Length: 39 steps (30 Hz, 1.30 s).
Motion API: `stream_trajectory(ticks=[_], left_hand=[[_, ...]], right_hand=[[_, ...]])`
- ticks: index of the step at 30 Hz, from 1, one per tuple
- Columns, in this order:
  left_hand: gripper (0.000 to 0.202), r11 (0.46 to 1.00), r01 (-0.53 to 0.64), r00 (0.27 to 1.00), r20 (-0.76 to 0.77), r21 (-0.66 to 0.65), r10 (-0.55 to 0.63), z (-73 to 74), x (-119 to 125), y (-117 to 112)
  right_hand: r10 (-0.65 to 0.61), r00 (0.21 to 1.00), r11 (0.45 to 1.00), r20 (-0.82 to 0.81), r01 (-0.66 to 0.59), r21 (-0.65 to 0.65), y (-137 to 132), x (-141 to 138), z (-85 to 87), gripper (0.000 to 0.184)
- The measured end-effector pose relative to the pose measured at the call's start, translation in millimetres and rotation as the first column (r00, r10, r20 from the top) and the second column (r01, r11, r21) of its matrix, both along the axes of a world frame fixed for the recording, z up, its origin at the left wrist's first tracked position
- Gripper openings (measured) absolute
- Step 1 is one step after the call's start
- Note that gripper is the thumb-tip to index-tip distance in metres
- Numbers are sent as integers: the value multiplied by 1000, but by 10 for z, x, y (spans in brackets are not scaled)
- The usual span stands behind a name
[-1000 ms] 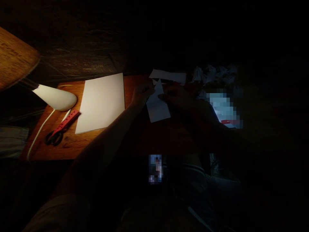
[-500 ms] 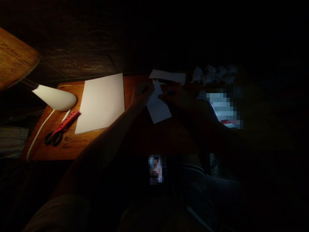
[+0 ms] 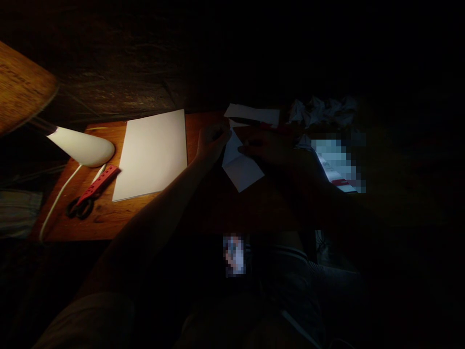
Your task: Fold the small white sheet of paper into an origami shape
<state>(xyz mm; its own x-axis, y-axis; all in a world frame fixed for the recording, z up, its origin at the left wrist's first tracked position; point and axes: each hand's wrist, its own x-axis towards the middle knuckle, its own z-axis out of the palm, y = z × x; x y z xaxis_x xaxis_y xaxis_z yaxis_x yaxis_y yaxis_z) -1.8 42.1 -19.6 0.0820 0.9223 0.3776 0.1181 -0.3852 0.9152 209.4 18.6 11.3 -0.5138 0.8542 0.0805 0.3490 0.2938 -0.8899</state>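
Folded paper (image 3: pixel 242 173) located between left fingers (image 3: pixel 223 140), pinching its far end, and right fingers (image 3: pixel 250 150), whose grip cannot be determined in shadow. Assessed risk: uneven pull in poor light could skew creases.

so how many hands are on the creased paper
2: the left hand grips the creased paper at its upper left edge, and the right hand is at its right edge. No others show, though deep shadow could hide something.
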Motion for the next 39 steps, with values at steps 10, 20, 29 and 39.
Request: stream_trajectory(ticks=[10,20,29,39], left_hand=[[44,998,-54,998,43,-31,56,2,26,-11],[46,997,-73,997,12,-28,73,-9,24,19],[52,997,-73,997,-25,-1,73,-20,-2,44],[60,997,-63,996,61,-47,66,-46,30,65]], right_hand=[[48,996,997,72,-51,54,-16,16,37,26],[73,994,993,85,-81,89,-8,22,21,27],[54,995,998,79,-57,39,-48,-14,80,29],[-28,992,997,126,18,79,-44,4,66,28]])
